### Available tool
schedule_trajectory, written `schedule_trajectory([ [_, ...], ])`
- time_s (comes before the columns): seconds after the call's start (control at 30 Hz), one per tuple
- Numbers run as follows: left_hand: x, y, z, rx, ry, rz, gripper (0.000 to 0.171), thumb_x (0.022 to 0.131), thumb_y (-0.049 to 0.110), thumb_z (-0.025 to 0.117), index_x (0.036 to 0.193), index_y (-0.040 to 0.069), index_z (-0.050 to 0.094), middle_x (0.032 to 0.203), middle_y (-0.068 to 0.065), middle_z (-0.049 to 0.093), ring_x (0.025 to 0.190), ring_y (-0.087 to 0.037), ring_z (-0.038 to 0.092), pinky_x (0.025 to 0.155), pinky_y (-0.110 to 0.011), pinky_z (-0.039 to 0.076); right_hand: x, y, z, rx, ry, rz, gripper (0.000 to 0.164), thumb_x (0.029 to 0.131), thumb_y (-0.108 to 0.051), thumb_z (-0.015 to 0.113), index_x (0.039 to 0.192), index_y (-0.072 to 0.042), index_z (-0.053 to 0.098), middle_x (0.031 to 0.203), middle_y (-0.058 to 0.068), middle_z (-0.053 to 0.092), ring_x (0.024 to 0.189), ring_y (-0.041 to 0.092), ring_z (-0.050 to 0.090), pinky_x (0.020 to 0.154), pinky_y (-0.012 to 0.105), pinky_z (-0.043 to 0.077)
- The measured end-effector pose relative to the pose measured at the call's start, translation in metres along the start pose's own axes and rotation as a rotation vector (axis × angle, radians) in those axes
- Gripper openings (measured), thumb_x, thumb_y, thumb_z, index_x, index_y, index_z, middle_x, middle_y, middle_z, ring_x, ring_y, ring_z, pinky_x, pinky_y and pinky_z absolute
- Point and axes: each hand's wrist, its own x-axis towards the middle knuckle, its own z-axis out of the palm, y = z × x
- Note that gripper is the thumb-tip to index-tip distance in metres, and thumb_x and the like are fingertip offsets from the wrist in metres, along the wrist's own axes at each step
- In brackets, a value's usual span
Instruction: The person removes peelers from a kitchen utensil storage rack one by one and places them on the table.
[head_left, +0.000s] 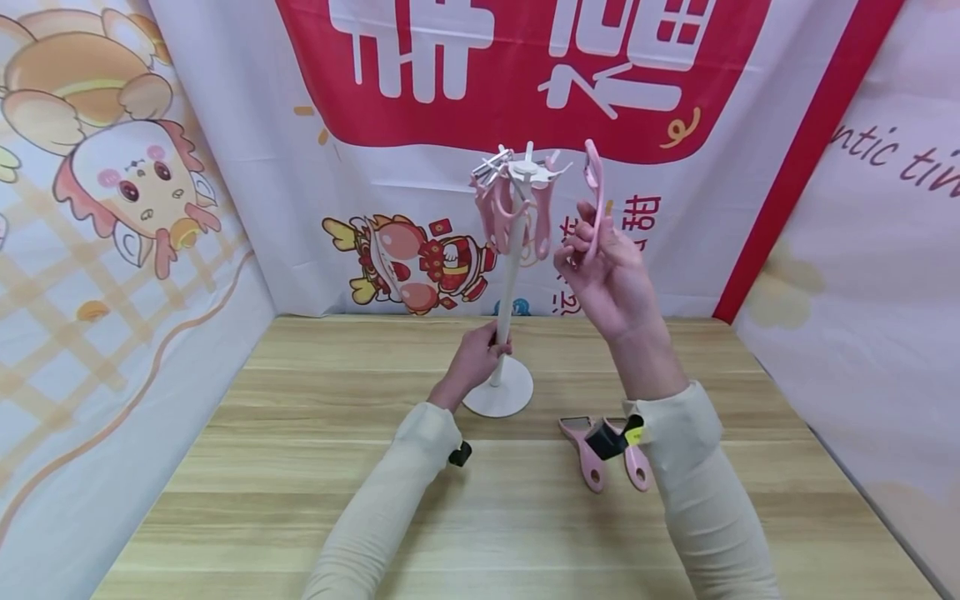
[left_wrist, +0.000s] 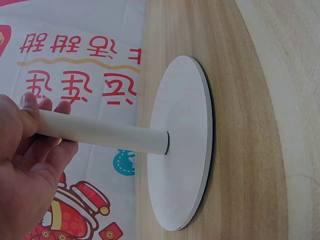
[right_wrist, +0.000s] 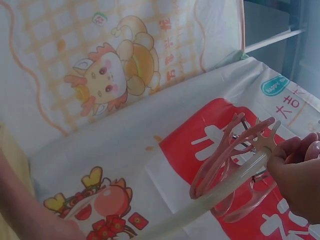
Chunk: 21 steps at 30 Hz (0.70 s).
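Note:
My left hand (head_left: 477, 354) grips the lower pole of a white stand (head_left: 507, 287). In the left wrist view, fingers and thumb of that hand (left_wrist: 27, 167) wrap the pole above its round base (left_wrist: 182, 115), which sits on the table. Several pink peelers (head_left: 498, 217) hang from the prongs at the stand's top. To the right of the prongs, my right hand (head_left: 613, 279) holds another pink utensil (head_left: 596, 187) upright by its lower end, apart from the stand. It is seen edge-on, and its head is unclear. The right wrist view shows this hand (right_wrist: 300, 175) near the prongs.
Two pink-handled utensils with flat metal heads (head_left: 588, 458) lie on the wooden table (head_left: 285, 475), partly hidden by the right wrist's camera (head_left: 606, 439). A printed cloth backdrop (head_left: 420, 179) stands behind the table, with printed cloth walls at both sides.

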Motion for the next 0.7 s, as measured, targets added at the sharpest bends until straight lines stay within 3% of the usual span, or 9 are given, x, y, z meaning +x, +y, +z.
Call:
schedule_trajectory([
  [0.3,0.001,-0.004,0.000,-0.006,0.001,0.010,0.010,0.094,0.014,0.054,0.099,0.006,0.057,0.087,-0.001,0.062,0.089,-0.018,0.059,0.092,-0.044,0.048,-0.007,0.001,-0.011,-0.040,-0.033,0.021,0.029,0.096,-0.018,0.047,0.119,0.000,0.051,0.087,0.011,0.059,0.079,0.021,0.057,0.081,0.032,0.049],
  [0.7,-0.001,0.000,-0.001,0.004,0.003,0.017,0.003,0.094,0.015,0.054,0.093,0.014,0.056,0.086,0.000,0.062,0.088,-0.016,0.059,0.092,-0.043,0.049,-0.024,-0.002,-0.029,-0.092,-0.107,0.037,0.022,0.099,-0.013,0.040,0.113,0.001,0.049,0.086,0.012,0.059,0.079,0.022,0.056,0.082,0.033,0.045],
])
